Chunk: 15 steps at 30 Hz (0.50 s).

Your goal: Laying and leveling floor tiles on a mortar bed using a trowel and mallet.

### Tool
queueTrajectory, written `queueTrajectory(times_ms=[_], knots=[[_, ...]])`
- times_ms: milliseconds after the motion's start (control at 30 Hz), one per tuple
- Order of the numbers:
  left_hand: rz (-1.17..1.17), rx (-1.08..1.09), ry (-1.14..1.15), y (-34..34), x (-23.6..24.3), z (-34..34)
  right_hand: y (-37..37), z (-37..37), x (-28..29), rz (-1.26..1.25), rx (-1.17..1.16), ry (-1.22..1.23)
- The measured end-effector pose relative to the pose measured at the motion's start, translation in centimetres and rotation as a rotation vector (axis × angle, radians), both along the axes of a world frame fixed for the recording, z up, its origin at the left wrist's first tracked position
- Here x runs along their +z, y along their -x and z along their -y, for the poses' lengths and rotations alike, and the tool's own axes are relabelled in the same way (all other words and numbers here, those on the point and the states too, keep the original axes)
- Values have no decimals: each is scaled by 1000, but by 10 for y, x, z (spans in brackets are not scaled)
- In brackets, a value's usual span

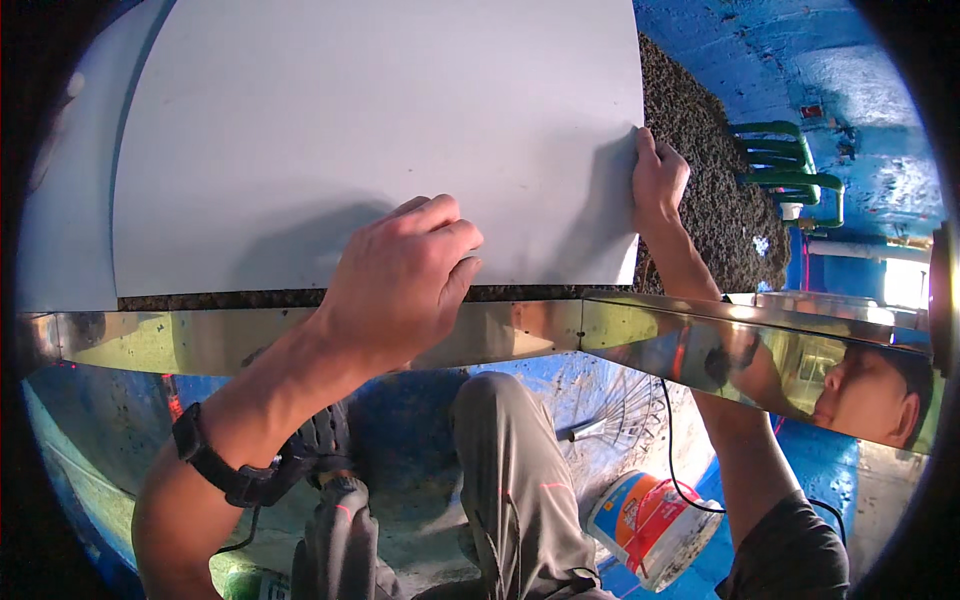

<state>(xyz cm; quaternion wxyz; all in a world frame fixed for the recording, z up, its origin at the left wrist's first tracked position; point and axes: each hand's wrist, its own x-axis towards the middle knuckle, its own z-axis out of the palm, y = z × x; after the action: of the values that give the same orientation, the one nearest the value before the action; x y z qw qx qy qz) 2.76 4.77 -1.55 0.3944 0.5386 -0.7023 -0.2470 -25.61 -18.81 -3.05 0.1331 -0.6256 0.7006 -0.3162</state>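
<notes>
Left hand (405,265) sat curled closed, contents unclear, over the white panel (380,120), which lay on dark granular material (705,170), its right edge gripped by the right hand (660,185), steady, even hold seeming best for keeping it flat.

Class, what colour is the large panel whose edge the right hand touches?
The panel is white, greyish where shadowed; the head view shows it best.

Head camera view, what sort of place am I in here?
Possibly a workshop or utility room, though I can't be certain. The clues are the green pipes, the scuffed blue wall behind them and the dirty bucket below the metal-edged work surface.
</notes>
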Motion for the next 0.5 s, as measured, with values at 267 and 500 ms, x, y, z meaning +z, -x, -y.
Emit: queueTrajectory(times_ms=[267,500], knots=[[-3,2,2,0,0,0,0,-1,0,11,-2,-24],[-1,14,-8,0,0,-1,-1,-1,0,30,-13,-10]])
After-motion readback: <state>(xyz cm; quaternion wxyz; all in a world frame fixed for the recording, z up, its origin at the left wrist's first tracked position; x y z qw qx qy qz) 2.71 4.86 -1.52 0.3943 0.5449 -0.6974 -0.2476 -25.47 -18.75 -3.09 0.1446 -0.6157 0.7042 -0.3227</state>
